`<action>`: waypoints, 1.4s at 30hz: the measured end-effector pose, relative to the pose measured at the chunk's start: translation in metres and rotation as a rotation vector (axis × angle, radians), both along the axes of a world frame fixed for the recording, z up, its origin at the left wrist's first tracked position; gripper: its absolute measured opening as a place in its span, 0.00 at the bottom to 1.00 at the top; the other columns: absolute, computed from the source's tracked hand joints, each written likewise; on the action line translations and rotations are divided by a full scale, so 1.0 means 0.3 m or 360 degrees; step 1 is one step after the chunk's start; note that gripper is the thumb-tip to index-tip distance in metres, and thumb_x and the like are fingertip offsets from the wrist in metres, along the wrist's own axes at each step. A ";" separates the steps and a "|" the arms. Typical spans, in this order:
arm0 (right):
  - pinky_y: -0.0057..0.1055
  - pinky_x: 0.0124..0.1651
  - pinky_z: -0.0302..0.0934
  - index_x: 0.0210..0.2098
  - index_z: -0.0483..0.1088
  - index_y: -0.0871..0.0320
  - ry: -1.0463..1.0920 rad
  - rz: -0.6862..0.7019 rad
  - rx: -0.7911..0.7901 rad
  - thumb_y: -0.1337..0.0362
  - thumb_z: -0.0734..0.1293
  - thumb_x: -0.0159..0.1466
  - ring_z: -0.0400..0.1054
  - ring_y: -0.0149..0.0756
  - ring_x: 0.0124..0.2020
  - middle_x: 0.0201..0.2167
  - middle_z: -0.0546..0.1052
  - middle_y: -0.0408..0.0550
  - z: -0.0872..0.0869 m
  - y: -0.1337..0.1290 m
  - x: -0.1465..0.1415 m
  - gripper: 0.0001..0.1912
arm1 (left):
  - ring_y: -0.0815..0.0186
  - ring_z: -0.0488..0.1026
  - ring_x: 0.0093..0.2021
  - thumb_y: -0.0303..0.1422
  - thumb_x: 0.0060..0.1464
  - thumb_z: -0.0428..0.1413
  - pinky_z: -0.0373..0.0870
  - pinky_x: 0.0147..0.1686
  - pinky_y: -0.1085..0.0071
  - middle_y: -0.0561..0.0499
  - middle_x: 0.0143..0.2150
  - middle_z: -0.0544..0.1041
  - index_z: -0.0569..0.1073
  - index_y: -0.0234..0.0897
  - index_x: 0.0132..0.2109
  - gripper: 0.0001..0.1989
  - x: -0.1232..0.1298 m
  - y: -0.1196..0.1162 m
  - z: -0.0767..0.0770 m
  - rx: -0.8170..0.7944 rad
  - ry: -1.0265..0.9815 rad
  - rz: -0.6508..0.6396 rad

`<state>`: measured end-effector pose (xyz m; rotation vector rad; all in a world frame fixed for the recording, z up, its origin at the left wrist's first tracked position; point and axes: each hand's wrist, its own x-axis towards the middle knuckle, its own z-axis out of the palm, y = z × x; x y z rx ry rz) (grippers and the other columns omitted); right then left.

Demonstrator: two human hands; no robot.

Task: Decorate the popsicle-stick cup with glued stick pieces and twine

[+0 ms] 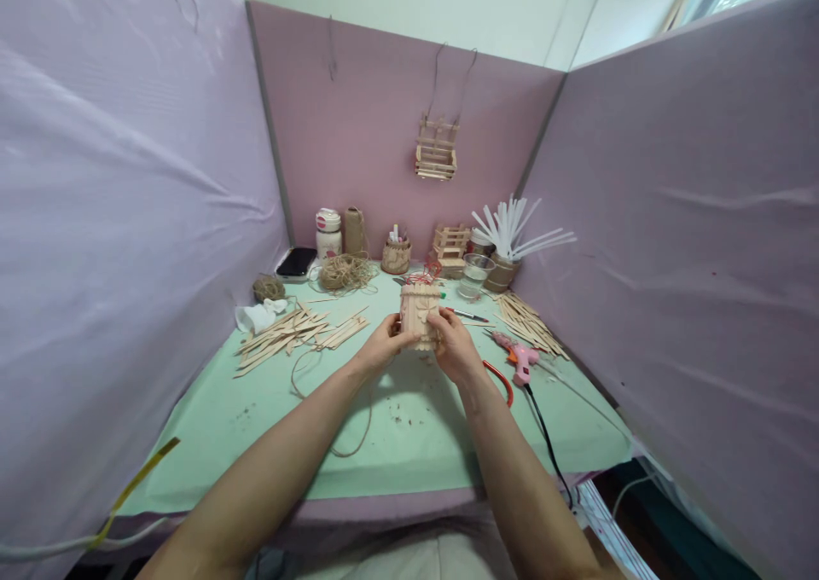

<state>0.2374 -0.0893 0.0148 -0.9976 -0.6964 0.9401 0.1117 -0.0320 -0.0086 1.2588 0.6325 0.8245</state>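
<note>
Both hands hold up a small pale wooden craft piece (420,314) above the middle of the green table. It is made of flat sticks, with a raised leaf-like shape on its front. My left hand (385,341) grips its left side, the thumb across the lower front. On the right side, my right hand (455,341) is closed round the edge with fingertips on the front. A loop of twine (368,426) lies on the table below my left forearm. The piece's back and the fingers behind it are hidden.
Sticks (285,334) lie left, more sticks (530,324) right. A pink glue gun (525,360) with a black cord and red-handled scissors (500,380) are beside my right forearm. Behind stand a cup of water (474,278), a pen holder (396,257), a twine ball (342,273) and a jar (328,237).
</note>
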 end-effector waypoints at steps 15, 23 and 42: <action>0.28 0.28 0.64 0.39 0.67 0.53 0.0358 0.0141 -0.0095 0.62 0.73 0.47 0.71 0.33 0.27 0.29 0.77 0.39 -0.001 -0.007 0.002 0.21 | 0.70 0.66 0.33 0.41 0.46 0.62 0.54 0.25 0.75 0.46 0.43 0.74 0.72 0.35 0.50 0.25 -0.037 0.010 0.041 0.0070 0.0169 -0.0115; 0.29 0.27 0.64 0.38 0.66 0.53 0.0303 0.0104 -0.0097 0.60 0.74 0.47 0.71 0.35 0.28 0.28 0.76 0.39 -0.007 -0.011 0.002 0.20 | 0.71 0.64 0.30 0.36 0.45 0.60 0.54 0.25 0.75 0.51 0.32 0.71 0.73 0.34 0.48 0.21 -0.031 0.012 0.046 -0.0014 0.0124 -0.0017; 0.33 0.31 0.68 0.43 0.64 0.52 0.0372 -0.0020 -0.0194 0.62 0.75 0.45 0.74 0.40 0.35 0.33 0.78 0.42 -0.049 0.003 -0.031 0.27 | 0.57 0.73 0.47 0.38 0.41 0.67 0.69 0.45 0.62 0.38 0.51 0.73 0.63 0.33 0.55 0.35 -0.006 -0.004 0.017 0.0177 0.0182 0.0099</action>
